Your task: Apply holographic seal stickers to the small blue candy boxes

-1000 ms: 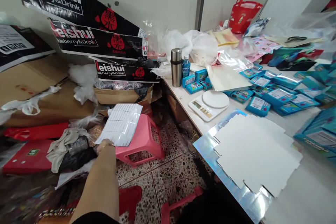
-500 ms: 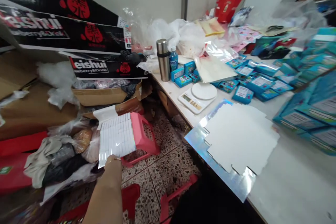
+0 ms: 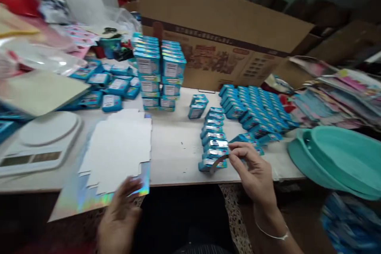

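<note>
My right hand [image 3: 253, 174] pinches a thin, curved grey strip [image 3: 220, 161] between thumb and fingers. The strip's lower end reaches the front of a row of small blue boxes [image 3: 214, 143], whose tops carry shiny patches. At the near table edge my left hand [image 3: 120, 216], blurred, has thumb and forefinger apart, with nothing visible between them. Its fingertips are by the front of a stack of white die-cut cards [image 3: 122, 151], and I cannot tell whether they touch. Under the cards lies a shiny holographic sheet [image 3: 70, 202].
A white kitchen scale [image 3: 47, 139] stands left. Blue packs [image 3: 111, 102] are heaped behind the cards. Stacked blue boxes [image 3: 149, 65] and a big cardboard carton [image 3: 226, 43] rise at the back. Many small boxes [image 3: 256, 105] stand in rows, with turquoise basins [image 3: 342, 162] at the right edge.
The view has swung right, from the floor and stool to the table. My left hand no longer holds the lined white sheet. My right hand has come into view with the strip.
</note>
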`<state>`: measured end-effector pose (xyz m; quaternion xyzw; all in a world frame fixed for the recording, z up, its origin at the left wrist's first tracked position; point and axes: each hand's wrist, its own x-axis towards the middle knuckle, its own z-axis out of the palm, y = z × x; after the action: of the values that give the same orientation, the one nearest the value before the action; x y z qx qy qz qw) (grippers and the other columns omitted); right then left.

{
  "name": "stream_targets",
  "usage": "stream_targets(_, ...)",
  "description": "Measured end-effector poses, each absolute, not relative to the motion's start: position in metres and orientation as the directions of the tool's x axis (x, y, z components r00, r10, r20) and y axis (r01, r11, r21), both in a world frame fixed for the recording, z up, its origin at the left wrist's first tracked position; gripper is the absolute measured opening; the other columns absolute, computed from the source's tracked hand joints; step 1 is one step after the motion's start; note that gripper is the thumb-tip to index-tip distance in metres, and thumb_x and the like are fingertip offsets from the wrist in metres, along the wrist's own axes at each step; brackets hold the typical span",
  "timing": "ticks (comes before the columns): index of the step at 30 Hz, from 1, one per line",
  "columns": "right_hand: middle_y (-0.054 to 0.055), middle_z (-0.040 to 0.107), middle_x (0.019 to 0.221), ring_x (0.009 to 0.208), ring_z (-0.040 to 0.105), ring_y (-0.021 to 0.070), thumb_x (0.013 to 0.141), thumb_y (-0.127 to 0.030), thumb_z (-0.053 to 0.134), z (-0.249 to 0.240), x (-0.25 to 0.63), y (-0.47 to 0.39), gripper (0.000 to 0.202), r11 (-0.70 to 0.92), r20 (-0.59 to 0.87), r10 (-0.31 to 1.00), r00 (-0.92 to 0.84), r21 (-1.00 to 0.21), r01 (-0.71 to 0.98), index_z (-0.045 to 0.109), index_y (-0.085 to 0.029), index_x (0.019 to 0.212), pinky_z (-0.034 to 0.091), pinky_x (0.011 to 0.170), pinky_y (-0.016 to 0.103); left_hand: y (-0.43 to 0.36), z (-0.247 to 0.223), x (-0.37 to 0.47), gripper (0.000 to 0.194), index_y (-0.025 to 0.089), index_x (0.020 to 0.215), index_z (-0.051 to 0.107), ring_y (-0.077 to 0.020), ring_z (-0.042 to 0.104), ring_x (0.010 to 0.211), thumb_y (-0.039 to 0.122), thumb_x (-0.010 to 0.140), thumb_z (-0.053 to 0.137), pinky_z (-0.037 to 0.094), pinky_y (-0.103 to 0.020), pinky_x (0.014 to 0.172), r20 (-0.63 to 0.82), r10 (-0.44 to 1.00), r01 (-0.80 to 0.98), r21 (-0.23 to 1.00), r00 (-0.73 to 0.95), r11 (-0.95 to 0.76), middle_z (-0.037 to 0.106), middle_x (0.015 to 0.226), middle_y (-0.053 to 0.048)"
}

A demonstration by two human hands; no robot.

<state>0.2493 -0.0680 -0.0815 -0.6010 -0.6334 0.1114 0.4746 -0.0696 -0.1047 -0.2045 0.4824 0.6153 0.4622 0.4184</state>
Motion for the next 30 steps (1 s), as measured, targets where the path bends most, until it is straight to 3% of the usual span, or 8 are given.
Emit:
stream_targets(4, 0.008, 0.069, 0.097, 0.101, 0.065, 0.0246, 0.093, -0.03, 0.06, -0.082, 0.276, -0.089, 0.019, 0.123, 0.345, 0.899, 0.268, -0.788, 0.603, 0.066, -0.023, 0.076, 0.053, 0.082, 0.035, -0.066, -0.157, 0.056, 0.1, 0.034, 0.144, 0.051, -0.0408, 0.057, 0.126, 0.058, 0.055, 0.089, 0.053, -0.052, 0.097, 0.031, 0.926, -0.01, 1.0, 0.377, -0.029, 0.058, 0.143, -0.014)
stream_targets(8, 0.006, 0.068, 0.1, 0.098, 0.065, 0.022, 0.093, -0.03, 0.059, -0.09, 0.293, -0.107, 0.018, 0.054, 0.302, 0.893, 0.334, -0.808, 0.587, 0.065, -0.024, 0.078, 0.053, 0.078, 0.031, -0.057, -0.135, 0.13, 0.106, 0.032, 0.149, 0.045, -0.0378, 0.06, 0.118, 0.051, 0.056, 0.092, 0.053, -0.052, 0.095, -0.02, 0.829, 0.0, 1.0, 0.559, 0.024, 0.062, 0.133, -0.016)
stream_targets(13, 0.007, 0.068, 0.102, 0.097, 0.064, 0.0214, 0.095, -0.027, 0.056, -0.099, 0.315, -0.117, 0.015, 0.011, 0.309, 0.877, 0.367, -0.779, 0.627, 0.063, -0.024, 0.082, 0.051, 0.082, 0.032, -0.055, -0.146, 0.167, 0.076, 0.03, 0.144, 0.052, -0.0219, 0.064, 0.084, 0.042, 0.074, 0.08, 0.054, -0.038, 0.08, -0.075, 0.829, 0.012, 0.997, 0.554, 0.082, 0.065, 0.102, -0.007)
stream_targets(17, 0.004, 0.067, 0.092, 0.091, 0.064, 0.0205, 0.095, -0.026, 0.056, -0.102, 0.338, -0.117, 0.014, -0.015, 0.31, 0.86, 0.406, -0.779, 0.627, 0.06, -0.024, 0.082, 0.05, 0.079, 0.031, -0.048, -0.146, 0.186, 0.05, 0.028, 0.135, 0.058, -0.0186, 0.059, 0.073, 0.041, 0.087, 0.066, 0.051, -0.033, 0.072, -0.063, 0.859, 0.007, 0.998, 0.508, 0.069, 0.06, 0.08, -0.002)
stream_targets(22, 0.002, 0.066, 0.084, 0.082, 0.063, 0.0198, 0.093, -0.024, 0.056, -0.117, 0.371, -0.109, 0.015, -0.106, 0.287, 0.83, 0.478, -0.761, 0.64, 0.06, -0.024, 0.079, 0.048, 0.074, 0.032, -0.042, -0.155, 0.229, 0.043, 0.025, 0.132, 0.058, -0.0172, 0.057, 0.068, 0.037, 0.09, 0.061, 0.048, -0.03, 0.065, -0.04, 0.861, 0.002, 0.999, 0.507, 0.045, 0.059, 0.077, -0.001)
stream_targets(30, 0.011, 0.066, 0.112, 0.114, 0.059, 0.028, 0.089, -0.022, 0.059, -0.145, 0.409, -0.08, 0.011, -0.117, 0.419, 0.803, 0.424, -0.586, 0.802, 0.064, -0.024, 0.08, 0.049, 0.096, 0.044, -0.04, -0.198, 0.289, 0.043, 0.018, 0.135, 0.043, -0.0159, 0.054, 0.071, 0.031, 0.094, 0.049, 0.047, -0.028, 0.072, -0.065, 0.952, -0.059, 0.995, 0.3, 0.086, 0.052, 0.078, 0.001)
